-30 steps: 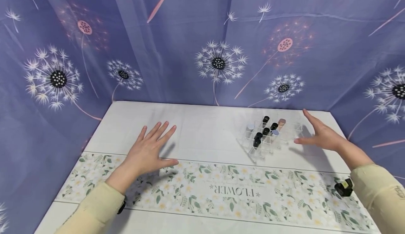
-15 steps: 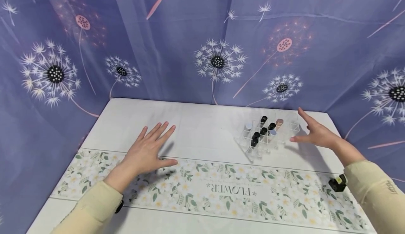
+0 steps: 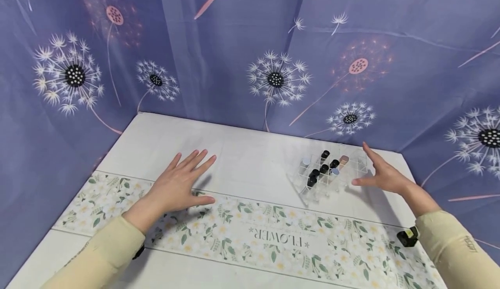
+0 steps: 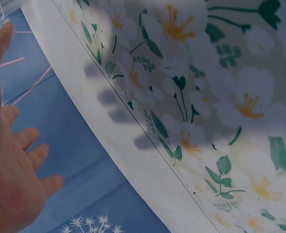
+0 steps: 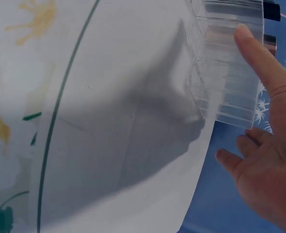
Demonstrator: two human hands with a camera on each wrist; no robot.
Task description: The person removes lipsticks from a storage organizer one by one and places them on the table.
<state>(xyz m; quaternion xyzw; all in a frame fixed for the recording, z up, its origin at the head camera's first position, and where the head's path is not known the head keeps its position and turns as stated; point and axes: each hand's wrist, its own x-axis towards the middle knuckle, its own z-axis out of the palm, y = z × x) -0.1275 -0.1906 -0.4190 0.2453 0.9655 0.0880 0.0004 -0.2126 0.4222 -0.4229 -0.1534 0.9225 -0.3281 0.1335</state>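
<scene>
At the left, a sleeve (image 3: 105, 247) is running up to the left hand (image 3: 172, 189), which is hovering over the table (image 3: 234, 163) with its fingers straight and spread wide, holding nothing. The shadow lying apart from the fingertips is suggesting that the palm is carrying no weight there; the hand is probably just being held up, away from everything. A small black device (image 3: 138, 251) is showing at that cuff, likely worn there to be watching the hand.

Beneath and between the arms, a flowered strip (image 3: 273, 219) is crossing the table, its word "FLOWER" reading upside down, so the print is perhaps facing someone opposite. Behind, a dandelion curtain (image 3: 218, 85) is hanging, presumably screening off the background.

Right of centre, the clear rack (image 5: 230, 92) is standing on the white part of the table near the curtain, turned at an angle to the edge. Its cells are holding small bottles (image 3: 324, 169), black-, pale- and pinkish-capped, seemingly to be keeping them apart with their caps showing.

Farthest right, the right hand (image 3: 384, 177) is hanging beside the rack's right end, thumb and fingers wide apart and gripping nothing; whether a fingertip is touching the plastic, I cannot tell.
</scene>
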